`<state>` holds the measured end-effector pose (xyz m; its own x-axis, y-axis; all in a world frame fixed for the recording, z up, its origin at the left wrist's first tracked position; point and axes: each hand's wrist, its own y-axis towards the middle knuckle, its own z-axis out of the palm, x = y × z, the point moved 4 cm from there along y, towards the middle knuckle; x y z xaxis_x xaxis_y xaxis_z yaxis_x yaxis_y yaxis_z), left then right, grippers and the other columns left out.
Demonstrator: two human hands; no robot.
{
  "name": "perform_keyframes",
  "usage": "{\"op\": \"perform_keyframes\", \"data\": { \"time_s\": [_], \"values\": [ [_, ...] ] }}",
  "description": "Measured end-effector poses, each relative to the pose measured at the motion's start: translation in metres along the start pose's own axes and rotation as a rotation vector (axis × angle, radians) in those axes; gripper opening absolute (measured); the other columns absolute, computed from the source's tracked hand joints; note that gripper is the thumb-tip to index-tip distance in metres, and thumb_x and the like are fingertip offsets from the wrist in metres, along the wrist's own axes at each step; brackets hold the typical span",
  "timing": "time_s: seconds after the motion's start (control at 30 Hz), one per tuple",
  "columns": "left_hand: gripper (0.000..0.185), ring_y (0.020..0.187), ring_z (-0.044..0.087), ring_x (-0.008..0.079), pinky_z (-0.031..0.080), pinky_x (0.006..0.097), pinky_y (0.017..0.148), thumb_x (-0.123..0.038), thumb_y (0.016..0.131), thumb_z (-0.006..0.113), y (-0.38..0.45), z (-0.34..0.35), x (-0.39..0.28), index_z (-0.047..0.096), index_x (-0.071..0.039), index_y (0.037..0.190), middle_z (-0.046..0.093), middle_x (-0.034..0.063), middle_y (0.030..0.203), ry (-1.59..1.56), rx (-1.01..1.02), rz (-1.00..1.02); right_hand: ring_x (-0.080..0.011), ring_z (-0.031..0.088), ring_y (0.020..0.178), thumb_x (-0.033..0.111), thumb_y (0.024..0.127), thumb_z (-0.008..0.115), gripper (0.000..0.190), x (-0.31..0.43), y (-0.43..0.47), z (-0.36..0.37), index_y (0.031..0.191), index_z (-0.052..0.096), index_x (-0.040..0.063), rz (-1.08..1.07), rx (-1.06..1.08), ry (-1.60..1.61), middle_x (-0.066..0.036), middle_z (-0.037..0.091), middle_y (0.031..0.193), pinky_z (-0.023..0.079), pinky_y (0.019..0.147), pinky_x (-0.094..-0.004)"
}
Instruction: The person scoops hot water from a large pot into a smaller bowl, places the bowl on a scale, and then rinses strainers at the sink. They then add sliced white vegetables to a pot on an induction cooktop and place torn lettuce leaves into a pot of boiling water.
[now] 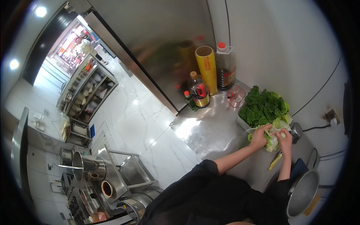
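Observation:
Both my hands are at a head of pale green leafy vegetable (272, 143) on the steel counter (222, 135). My left hand (259, 137) grips its leaves from one side, while my right hand (284, 138) has its fingers bent on the leaves at the other side. Dark green leaves (261, 107) fill a metal container (242, 119) just beyond the hands. A yellow-handled knife (275, 162) lies on the counter below the vegetable, its blade partly hidden.
Behind stand a soy sauce bottle (200, 91), a small green bottle (190, 100), a yellow film roll (207, 70), a large jug (226, 69) and a pink transparent container (236, 96). A metal bowl (303, 193) is at lower right. A person (85, 46) stands far off beyond the doorway.

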<state>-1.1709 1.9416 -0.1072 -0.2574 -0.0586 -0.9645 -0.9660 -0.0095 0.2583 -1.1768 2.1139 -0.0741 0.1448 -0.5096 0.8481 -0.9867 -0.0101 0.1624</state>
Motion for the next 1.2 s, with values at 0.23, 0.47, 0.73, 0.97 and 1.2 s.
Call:
{"op": "perform_keyframes", "data": {
  "time_s": [0.23,0.47,0.73,0.97,1.2],
  "values": [
    [0.011,0.079,0.058,0.0114,0.048,0.0286,0.072,-0.009,0.083,0.065,0.017,0.031,0.014,0.061,-0.001,0.089,0.064,0.0049,0.082,-0.214,0.101,-0.044,-0.0040,0.052,0.062,0.010,0.088,0.066,0.011,-0.011,-0.010,-0.011,0.095,0.059,0.005,0.220,0.071,0.421,0.002,0.058,0.078,0.039,0.054,-0.0208],
    [0.009,0.078,0.058,0.0119,0.047,0.0296,0.072,-0.007,0.082,0.063,0.009,0.042,0.008,0.061,-0.002,0.088,0.065,0.0063,0.078,-0.138,0.175,-0.103,-0.0071,0.051,0.067,0.008,0.083,0.067,0.013,-0.007,-0.025,-0.016,0.088,0.056,0.005,0.034,-0.016,0.121,0.002,0.057,0.077,0.042,0.062,-0.0215],
    [0.017,0.086,0.058,0.0138,0.047,0.0300,0.078,-0.019,0.087,0.065,-0.025,0.052,-0.039,0.061,-0.004,0.093,0.063,0.0039,0.088,-0.308,0.475,-0.098,-0.0145,0.049,0.072,0.006,0.081,0.066,0.018,-0.048,-0.031,-0.024,0.082,0.049,0.006,0.024,-0.295,-0.149,-0.005,0.051,0.074,0.044,0.070,-0.0293],
    [0.015,0.088,0.055,0.0121,0.047,0.0271,0.074,-0.015,0.098,0.048,-0.040,-0.005,-0.030,0.054,-0.005,0.107,0.055,0.0009,0.096,-0.624,0.440,-0.341,-0.0153,0.062,0.084,0.019,0.086,0.068,0.024,-0.018,-0.059,-0.071,0.100,0.065,0.000,0.237,-0.266,-0.064,-0.010,0.069,0.090,0.048,0.076,-0.0291],
    [0.036,0.077,0.058,0.0118,0.047,0.0261,0.068,-0.026,0.086,0.072,-0.057,0.003,-0.021,0.053,-0.006,0.109,0.060,0.0037,0.086,-0.399,0.483,-0.730,-0.0108,0.061,0.079,0.018,0.087,0.067,0.021,0.028,-0.065,0.017,0.098,0.070,0.001,0.360,0.184,0.432,-0.006,0.069,0.088,0.050,0.069,-0.0271]
  ]
}}
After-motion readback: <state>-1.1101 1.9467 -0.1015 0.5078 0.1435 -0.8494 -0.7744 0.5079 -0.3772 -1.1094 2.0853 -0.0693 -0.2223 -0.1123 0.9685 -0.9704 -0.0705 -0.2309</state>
